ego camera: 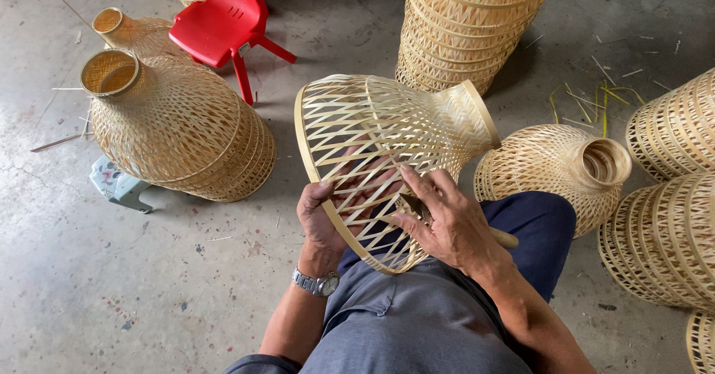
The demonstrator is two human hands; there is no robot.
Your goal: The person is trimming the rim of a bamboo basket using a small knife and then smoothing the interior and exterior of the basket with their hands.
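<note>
Shades of woven bamboo lie stacked far left of the hands, over a small stool, with a red chair behind them. Left hand, a watch on its wrist, curls around the wide rim of an open-weave shade, thumb on the outside and fingers hidden within. That shade rests tilted on the lap, between both hands, narrow neck pointing away to the right. Right hand lies on the weave just right of the left, fingers bent, pinching a wooden-handled tool against the strips. Beyond, a tall stack stands; right of the hands lie more shades.
</note>
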